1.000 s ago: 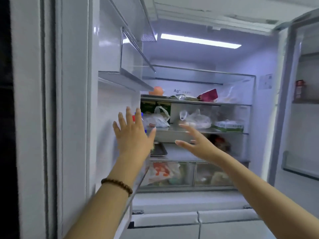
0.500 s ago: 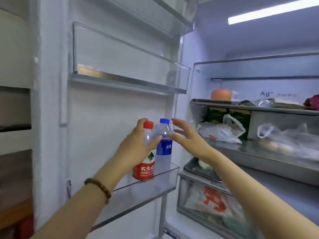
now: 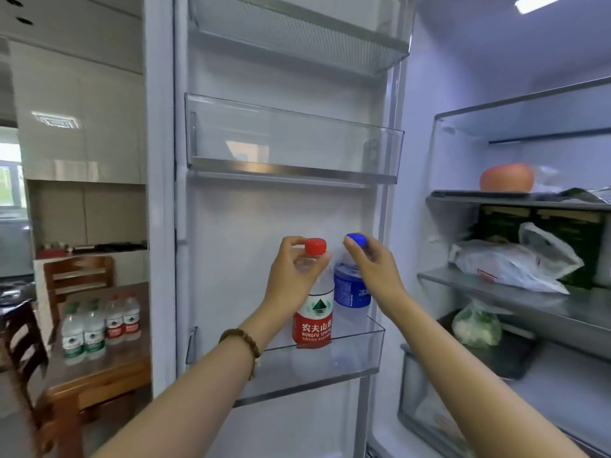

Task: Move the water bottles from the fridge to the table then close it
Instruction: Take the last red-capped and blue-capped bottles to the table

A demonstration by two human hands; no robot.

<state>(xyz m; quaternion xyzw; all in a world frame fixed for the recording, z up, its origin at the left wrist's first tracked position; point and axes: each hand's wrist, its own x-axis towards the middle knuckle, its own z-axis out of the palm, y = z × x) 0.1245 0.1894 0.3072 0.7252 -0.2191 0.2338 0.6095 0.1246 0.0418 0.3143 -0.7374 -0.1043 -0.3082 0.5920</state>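
Two clear plastic bottles [image 3: 314,309], fingers [image 3: 291,241] pinching ribbed caps.

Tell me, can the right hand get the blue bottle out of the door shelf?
Probably yes. The right hand already has its grip on the blue bottle at the cap, and the space above the door shelf is open up to the next shelf. The red bottle stands beside it, held by the left hand.

Open air above lower door bin [image 3: 347,361]; middle door bin [image 3: 294,143] overhangs well above bottle caps. Red-cap bottle [image 3: 314,312] and blue-cap bottle [image 3: 352,287] stand touching, no gap between. Bin's left half bare. Surface [image 3: 109,365] at left: bottle cluster [image 3: 99,325] fills far part, near edge free, chair [image 3: 23,342] alongside.
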